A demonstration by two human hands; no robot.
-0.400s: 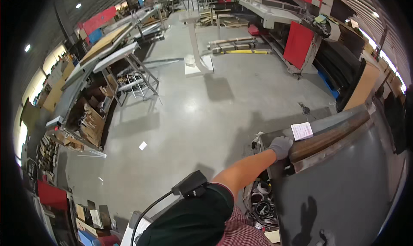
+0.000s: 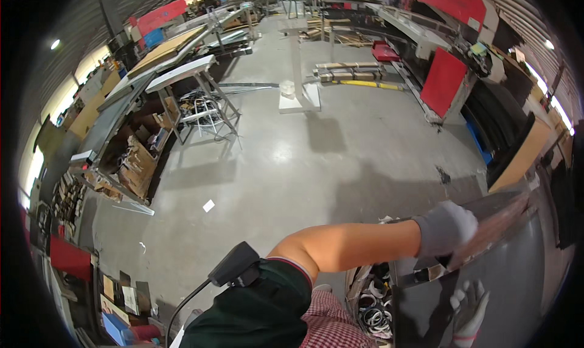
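My left arm reaches across to the right, and my left hand (image 2: 449,229) wears a grey glove. It is over the near end of a long brown board (image 2: 491,227), at the edge of a dark grey work surface (image 2: 517,275). Motion smears its fingers, so whether they grip the board cannot be made out. The board is blurred too and lies slantwise towards the far right. Lower down, my right hand (image 2: 468,311) is raised above the dark surface in a pale glove with a red cuff. Its fingers are spread, and nothing is in them.
Left of the work surface stands a bin (image 2: 376,302) full of ring-shaped offcuts. A white-based post (image 2: 298,98) rises from the floor ahead. Long packs and a yellow bar (image 2: 368,84) lie beyond it. A trestle (image 2: 194,89) and laden benches line the left; a red-panelled machine (image 2: 444,83) stands right.
My left hand has moved right and nearer. The brown board looks shifted and tilted. The small paper stack beside it is out of sight. My right hand has come into view.
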